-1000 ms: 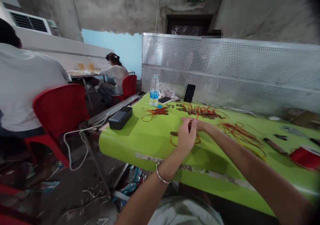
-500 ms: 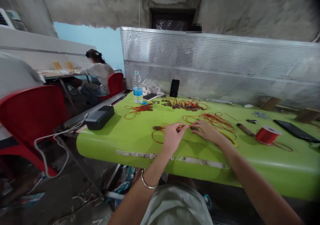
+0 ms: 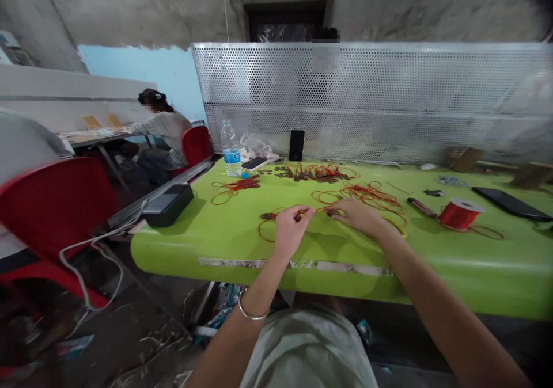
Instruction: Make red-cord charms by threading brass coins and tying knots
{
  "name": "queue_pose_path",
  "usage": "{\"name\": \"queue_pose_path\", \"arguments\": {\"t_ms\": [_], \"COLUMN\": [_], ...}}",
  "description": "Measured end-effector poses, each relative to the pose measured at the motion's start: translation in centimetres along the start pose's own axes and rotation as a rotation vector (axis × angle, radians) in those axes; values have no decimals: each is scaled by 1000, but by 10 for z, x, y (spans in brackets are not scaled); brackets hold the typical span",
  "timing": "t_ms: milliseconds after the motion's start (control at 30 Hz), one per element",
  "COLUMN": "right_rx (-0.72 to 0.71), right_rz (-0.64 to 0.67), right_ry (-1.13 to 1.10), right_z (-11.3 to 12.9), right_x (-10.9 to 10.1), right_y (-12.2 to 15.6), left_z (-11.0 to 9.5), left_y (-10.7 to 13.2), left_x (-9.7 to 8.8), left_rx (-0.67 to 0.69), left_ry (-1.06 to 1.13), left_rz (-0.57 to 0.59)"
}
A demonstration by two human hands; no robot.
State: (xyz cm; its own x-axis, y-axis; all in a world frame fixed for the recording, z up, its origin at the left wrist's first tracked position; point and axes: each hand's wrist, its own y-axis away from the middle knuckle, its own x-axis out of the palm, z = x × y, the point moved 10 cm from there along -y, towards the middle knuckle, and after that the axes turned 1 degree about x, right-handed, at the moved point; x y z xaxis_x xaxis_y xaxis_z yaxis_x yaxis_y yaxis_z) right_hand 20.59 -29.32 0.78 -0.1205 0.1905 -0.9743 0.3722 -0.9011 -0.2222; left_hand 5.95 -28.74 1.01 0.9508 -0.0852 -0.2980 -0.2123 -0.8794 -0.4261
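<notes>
Cord [image 3: 320,209], thin and red-orange, spans the gap between the left hand [image 3: 291,229] and the right hand [image 3: 356,215]

Head view: a second ago the two hands overlapped over the green-topped table [image 3: 233,232], with a cord end standing up above them. Now they are apart, side by side near the front edge, and the cord runs almost level and looks straight between them. Against half a second ago their spacing is much the same. I judge that this length is now held from both sides, lightly taut.

The left fingers pinch it between thumb and forefinger. The right fingers also close on it from the other side, their tips bent down. Something dark shows at each set of fingertips, too small to identify.

Just left of the left hand lie brown round discs [image 3: 266,216], beside a thin red cord loop [image 3: 260,234] that passes behind that hand; whether it joins the held length cannot be told. A curved yellow object [image 3: 396,227] lies beside the right wrist, partly covered by the arm. Behind the hands, the loose red-orange cord tangle [image 3: 371,195] and the row of corded brown discs [image 3: 322,174] look undisturbed.

The view has swung rightward since a second ago, so the white-rimmed spool of red cord [image 3: 458,214] now stands whole in sight, well apart from both hands.
</notes>
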Motion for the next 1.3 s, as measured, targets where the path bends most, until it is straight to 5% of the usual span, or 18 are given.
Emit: {"name": "queue_pose_path", "arguments": {"t_ms": [333, 500, 733, 933, 1300], "right_rx": [-40, -127, -152, -153, -86], "right_rz": [67, -52, -121, -219, -224], "right_ry": [184, 139, -200, -227, -171], "right_z": [10, 25, 51, 63, 64], "right_x": [7, 0, 1, -5, -13], "right_y": [0, 7, 65, 104, 86], "left_z": [1, -1, 0, 1, 3], "left_y": [-1, 0, 0, 0, -1], "left_x": [3, 3, -1, -2, -1], "left_rx": [18, 20, -8, -16, -19], "left_ry": [25, 16, 58, 98, 65], "left_rz": [22, 27, -17, -17, -16]}}
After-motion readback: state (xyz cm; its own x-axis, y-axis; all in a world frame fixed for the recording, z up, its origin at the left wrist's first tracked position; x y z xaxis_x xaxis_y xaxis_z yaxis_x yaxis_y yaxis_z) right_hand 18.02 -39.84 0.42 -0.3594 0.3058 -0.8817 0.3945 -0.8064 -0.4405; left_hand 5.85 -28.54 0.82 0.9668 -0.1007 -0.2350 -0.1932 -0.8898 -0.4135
